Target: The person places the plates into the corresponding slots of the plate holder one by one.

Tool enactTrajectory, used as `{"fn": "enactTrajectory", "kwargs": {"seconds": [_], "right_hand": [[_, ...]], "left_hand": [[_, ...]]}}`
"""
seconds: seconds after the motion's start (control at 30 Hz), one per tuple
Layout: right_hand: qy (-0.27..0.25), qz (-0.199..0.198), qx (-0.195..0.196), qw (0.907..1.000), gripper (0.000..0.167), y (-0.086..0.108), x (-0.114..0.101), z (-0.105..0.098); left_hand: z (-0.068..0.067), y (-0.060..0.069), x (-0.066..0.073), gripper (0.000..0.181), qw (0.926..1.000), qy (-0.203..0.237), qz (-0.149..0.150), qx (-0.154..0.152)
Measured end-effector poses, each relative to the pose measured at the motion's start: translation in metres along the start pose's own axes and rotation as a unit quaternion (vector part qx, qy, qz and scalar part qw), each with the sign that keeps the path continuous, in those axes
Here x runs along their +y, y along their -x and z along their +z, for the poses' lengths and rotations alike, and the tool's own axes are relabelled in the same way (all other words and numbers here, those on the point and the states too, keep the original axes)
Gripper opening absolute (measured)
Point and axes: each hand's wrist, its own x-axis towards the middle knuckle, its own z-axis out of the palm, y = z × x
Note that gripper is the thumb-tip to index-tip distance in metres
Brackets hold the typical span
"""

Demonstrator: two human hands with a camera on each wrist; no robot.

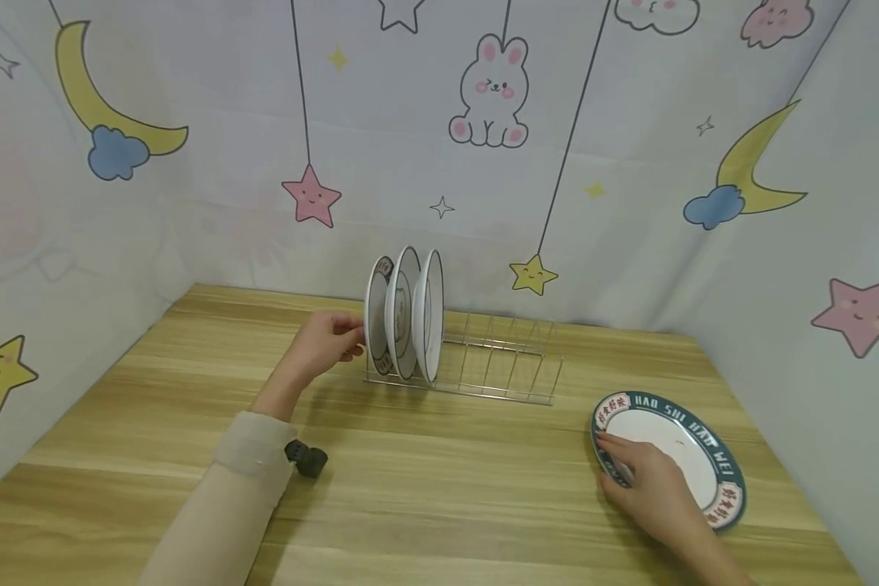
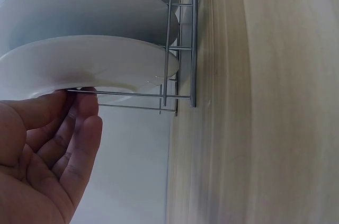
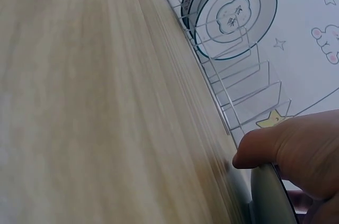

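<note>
The left hand (image 1: 325,342) pinches the wire rack (image 1: 494,395) at its left end, beside three upright white plates (image 1: 403,313) slotted there; the right hand (image 1: 652,492) grips the teal-rimmed lettered plate (image 1: 677,443) by its left edge, at the right of the worktop (image 1: 425,488).

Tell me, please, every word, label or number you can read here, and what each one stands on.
"HAO SHI HAO WEI": rim of the green-rimmed plate at the right hand.
Red characters on that rim: too small to read surely.
Lettering right beside the right hand: partly hidden, unreadable.
Red marks on the leftmost racked plate: too small.
Characters at the centre of the rightmost racked plate: too blurred.
</note>
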Motion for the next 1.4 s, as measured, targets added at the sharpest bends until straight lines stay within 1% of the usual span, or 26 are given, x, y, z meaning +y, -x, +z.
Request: {"fn": "enactTrajectory", "kwargs": {"seconds": [0.17, 0.27, 0.43, 0.6, 0.7, 0.77, 0.9, 1.03, 1.1, 1.2, 1.4], "right_hand": [[0.005, 0.008, 0.021, 0.9997, 0.044, 0.001, 0.002, 0.001], [0.000, 0.011, 0.036, 0.9993, 0.042, 0.002, 0.003, 0.001], [0.005, 0.001, 0.077, 0.9970, 0.039, 0.002, 0.003, -0.003], [0.008, -0.001, 0.122, 0.9925, 0.036, 0.002, 0.004, -0.007], [0.003, 0.000, 0.149, 0.9888, 0.034, 0.002, 0.003, -0.013], [0.000, -0.001, 0.161, 0.9870, 0.032, 0.001, 0.003, -0.019], [0.000, 0.010, 0.166, 0.9860, 0.028, -0.002, 0.004, -0.030], [0.012, 0.034, 0.163, 0.9860, 0.023, -0.003, 0.006, -0.039], [0.019, 0.036, 0.158, 0.9866, 0.022, -0.004, 0.007, -0.042], [0.027, 0.027, 0.155, 0.9872, 0.021, -0.006, 0.006, -0.045], [0.036, -0.002, 0.167, 0.9853, 0.021, -0.011, 0.004, -0.047]], "left_hand": [[-0.001, 0.000, 0.001, 0.026, 1.0000, 0.000, 0.001, -0.002], [-0.001, 0.000, 0.001, 0.026, 1.0000, 0.001, 0.000, -0.003], [-0.001, 0.000, 0.001, 0.026, 1.0000, -0.005, -0.002, -0.003], [0.001, 0.000, 0.002, 0.025, 1.0000, -0.003, -0.004, -0.003], [0.002, -0.001, 0.001, 0.026, 1.0000, 0.000, -0.005, -0.008], [0.003, -0.001, 0.000, 0.026, 0.9999, 0.002, -0.006, -0.009], [0.002, -0.001, 0.001, 0.026, 1.0000, 0.004, -0.005, -0.007], [0.001, -0.001, 0.002, 0.026, 0.9999, 0.007, -0.003, -0.010], [0.000, -0.001, 0.002, 0.026, 0.9999, 0.008, -0.004, -0.011], [0.000, -0.001, 0.001, 0.026, 0.9999, 0.009, -0.004, -0.011], [-0.002, 0.000, 0.001, 0.026, 0.9999, 0.009, -0.005, -0.012]]}}
